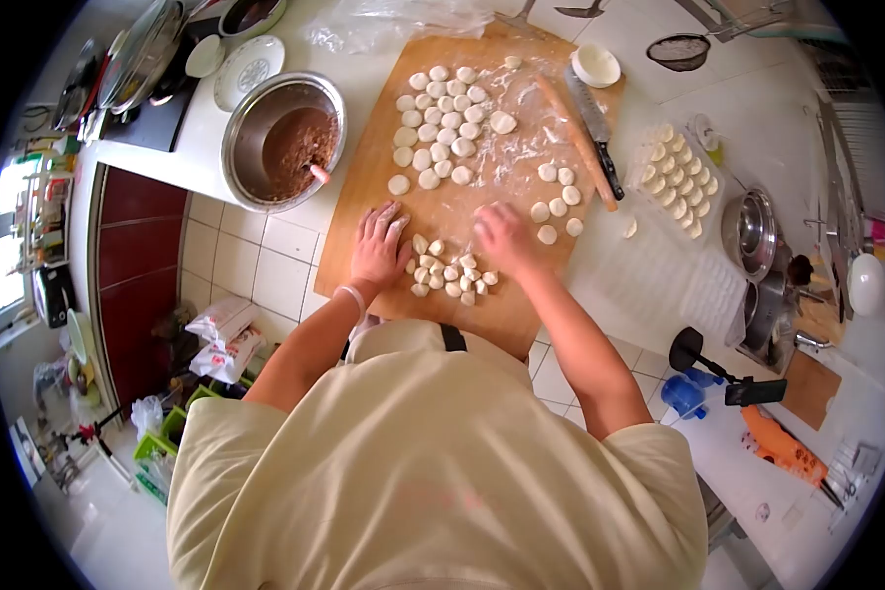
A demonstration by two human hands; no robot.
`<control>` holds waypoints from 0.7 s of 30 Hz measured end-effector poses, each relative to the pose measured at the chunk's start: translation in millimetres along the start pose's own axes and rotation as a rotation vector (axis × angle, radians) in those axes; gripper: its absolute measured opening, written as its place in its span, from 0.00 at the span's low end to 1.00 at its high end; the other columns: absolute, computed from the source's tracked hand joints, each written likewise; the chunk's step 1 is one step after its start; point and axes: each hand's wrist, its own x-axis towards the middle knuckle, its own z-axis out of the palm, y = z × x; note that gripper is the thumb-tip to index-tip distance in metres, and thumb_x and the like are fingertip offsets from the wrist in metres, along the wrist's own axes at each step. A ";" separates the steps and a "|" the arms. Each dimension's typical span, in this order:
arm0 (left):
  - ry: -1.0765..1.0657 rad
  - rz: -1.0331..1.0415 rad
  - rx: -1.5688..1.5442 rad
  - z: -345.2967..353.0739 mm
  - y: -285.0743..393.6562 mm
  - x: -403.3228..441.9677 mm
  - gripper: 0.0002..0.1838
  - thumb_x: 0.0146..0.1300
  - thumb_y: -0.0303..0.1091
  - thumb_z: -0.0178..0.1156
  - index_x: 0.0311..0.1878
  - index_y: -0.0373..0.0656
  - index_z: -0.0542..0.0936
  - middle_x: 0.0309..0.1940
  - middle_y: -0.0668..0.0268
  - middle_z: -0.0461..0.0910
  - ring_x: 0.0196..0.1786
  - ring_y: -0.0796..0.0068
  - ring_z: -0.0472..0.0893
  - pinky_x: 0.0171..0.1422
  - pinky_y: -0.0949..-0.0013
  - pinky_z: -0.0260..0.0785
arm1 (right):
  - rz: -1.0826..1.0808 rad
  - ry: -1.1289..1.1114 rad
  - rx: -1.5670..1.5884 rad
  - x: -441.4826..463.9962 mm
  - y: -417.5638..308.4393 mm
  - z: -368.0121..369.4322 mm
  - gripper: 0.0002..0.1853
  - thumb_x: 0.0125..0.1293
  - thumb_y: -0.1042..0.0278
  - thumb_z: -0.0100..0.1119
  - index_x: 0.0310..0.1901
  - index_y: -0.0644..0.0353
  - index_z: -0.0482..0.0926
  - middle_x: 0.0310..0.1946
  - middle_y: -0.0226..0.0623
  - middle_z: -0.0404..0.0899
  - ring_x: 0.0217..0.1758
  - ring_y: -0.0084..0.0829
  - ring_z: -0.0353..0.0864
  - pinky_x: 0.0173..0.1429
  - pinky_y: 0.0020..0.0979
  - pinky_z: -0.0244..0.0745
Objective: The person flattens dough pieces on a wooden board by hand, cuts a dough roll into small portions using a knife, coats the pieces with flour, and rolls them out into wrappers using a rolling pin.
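My left hand (382, 246) lies flat near the left side of the wooden board (359, 211), its floury fingers stretched out. Across from it, my right hand (504, 236) rests on the board with fingers bent and drawn together; anything under them is hidden. Between my hands and nearer my body sits a cluster of small cut dough pieces (452, 277). Farther up, many flattened dough discs (449, 120) cover the board's left half. Several more discs (558, 206) lie right of my right hand. Loose flour (521, 108) dusts the board.
A rolling pin (577, 143) and a cleaver (592, 118) lie along the board's right side, below a white bowl (596, 65). At left stands a steel basin (234, 147) of brown filling (300, 152). A tray of shaped dumplings (677, 177) sits at right.
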 end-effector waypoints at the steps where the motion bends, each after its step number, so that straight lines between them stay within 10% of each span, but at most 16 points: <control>1: 0.001 -0.009 0.006 1.1 -1.1 -0.4 0.23 0.62 0.40 0.61 0.60 0.45 0.76 0.68 0.59 0.70 0.75 0.57 0.64 0.81 0.48 0.50 | -0.020 -0.143 0.116 -1.9 -14.7 7.2 0.09 0.61 0.71 0.62 0.44 0.56 0.80 0.45 0.42 0.78 0.51 0.45 0.79 0.55 0.45 0.78; 9: 0.040 0.015 0.002 4.4 -1.9 0.4 0.19 0.65 0.37 0.59 0.58 0.46 0.77 0.67 0.61 0.72 0.74 0.58 0.66 0.81 0.48 0.52 | 0.062 -0.282 0.153 13.8 -33.8 53.5 0.11 0.56 0.71 0.66 0.43 0.56 0.81 0.42 0.43 0.78 0.49 0.45 0.79 0.53 0.45 0.77; 15: 0.012 -0.015 -0.006 -1.3 1.0 1.9 0.20 0.64 0.36 0.59 0.58 0.45 0.77 0.67 0.61 0.72 0.74 0.58 0.66 0.81 0.48 0.51 | 0.236 0.400 0.053 75.1 38.8 12.4 0.08 0.58 0.76 0.62 0.40 0.60 0.78 0.40 0.47 0.78 0.45 0.50 0.78 0.50 0.49 0.75; 21: 0.005 -0.007 -0.023 1.4 -1.9 0.0 0.21 0.61 0.36 0.61 0.58 0.45 0.76 0.68 0.59 0.71 0.74 0.54 0.65 0.80 0.46 0.52 | 0.073 0.073 -0.203 65.4 38.6 22.5 0.08 0.60 0.77 0.60 0.41 0.62 0.78 0.43 0.49 0.78 0.45 0.54 0.79 0.50 0.48 0.76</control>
